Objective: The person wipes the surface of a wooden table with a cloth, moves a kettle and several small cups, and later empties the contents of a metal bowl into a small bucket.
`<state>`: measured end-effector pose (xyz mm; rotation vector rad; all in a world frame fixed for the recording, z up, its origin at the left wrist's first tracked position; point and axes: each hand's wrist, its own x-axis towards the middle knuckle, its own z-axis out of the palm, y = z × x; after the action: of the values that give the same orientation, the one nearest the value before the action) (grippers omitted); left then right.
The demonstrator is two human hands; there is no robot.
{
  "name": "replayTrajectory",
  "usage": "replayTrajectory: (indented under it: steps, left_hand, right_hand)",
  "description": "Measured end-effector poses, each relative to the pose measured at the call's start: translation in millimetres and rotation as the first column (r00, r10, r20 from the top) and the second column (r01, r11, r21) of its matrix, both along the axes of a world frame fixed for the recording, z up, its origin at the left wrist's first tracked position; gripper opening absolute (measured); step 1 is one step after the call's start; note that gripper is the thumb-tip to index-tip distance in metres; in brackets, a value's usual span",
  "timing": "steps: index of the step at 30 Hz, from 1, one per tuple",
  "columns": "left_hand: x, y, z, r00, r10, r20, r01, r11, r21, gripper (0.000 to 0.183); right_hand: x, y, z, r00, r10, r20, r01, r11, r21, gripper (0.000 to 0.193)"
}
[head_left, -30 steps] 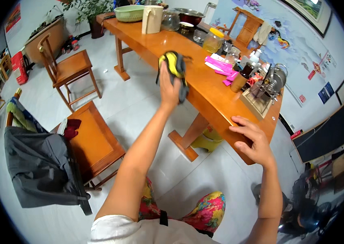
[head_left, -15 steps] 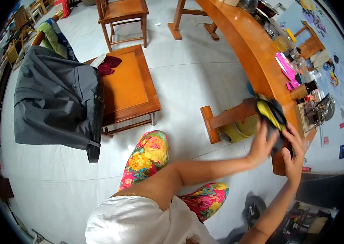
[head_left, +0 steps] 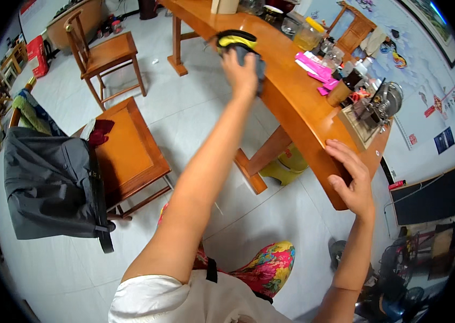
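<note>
Reaching far forward, my left hand (head_left: 240, 71) is closed on a soft-looking black, yellow and dark grey item (head_left: 238, 40). The item is at the inner edge of the long curved wooden table (head_left: 292, 89), its grey part hanging beside that edge. Its exact kind does not show. My right hand (head_left: 354, 180) lies at the table's near end with nothing in it. Its fingers are spread over the corner and the thumb stands apart.
On the table stand a wooden tray with metal utensils (head_left: 370, 116), pink packets (head_left: 319, 69), a brown bottle (head_left: 340, 91) and a yellow-lidded jar (head_left: 309, 33). Below is a yellow-green stool (head_left: 287, 167). Left, a dark grey bag (head_left: 50, 183) hangs on a wooden chair (head_left: 125, 156).
The black, yellow and grey item has moved from the table's near end, by both hands, to farther along its inner edge in my left hand. My right hand is now apart from it.
</note>
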<state>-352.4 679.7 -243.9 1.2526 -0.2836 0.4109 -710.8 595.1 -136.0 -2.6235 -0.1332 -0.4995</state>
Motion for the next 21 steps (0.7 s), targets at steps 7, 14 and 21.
replayTrajectory:
  steps: [7,14,21]
  left_hand:
    - [-17.4,16.8,-1.6,0.816,-0.017,0.578,-0.154,0.957,0.245,0.040]
    - [-216.0,6.6,-21.9,0.575,-0.354,0.738,0.072,0.920,0.386,0.045]
    - [-133.0,-4.1,-24.6,0.501,-0.232,0.834,-0.074,0.949,0.308,0.053]
  right_hand:
    - [-4.7,-6.1,-5.8,0.992,-0.087,0.095,0.069,0.982,0.174,0.073]
    - [-2.1,-17.1,-8.8,0.962,-0.141,0.236,0.053,0.937,0.344,0.085]
    - [-9.9,-17.7,-7.5,0.964,-0.138,0.228,0.075,0.961,0.267,0.073]
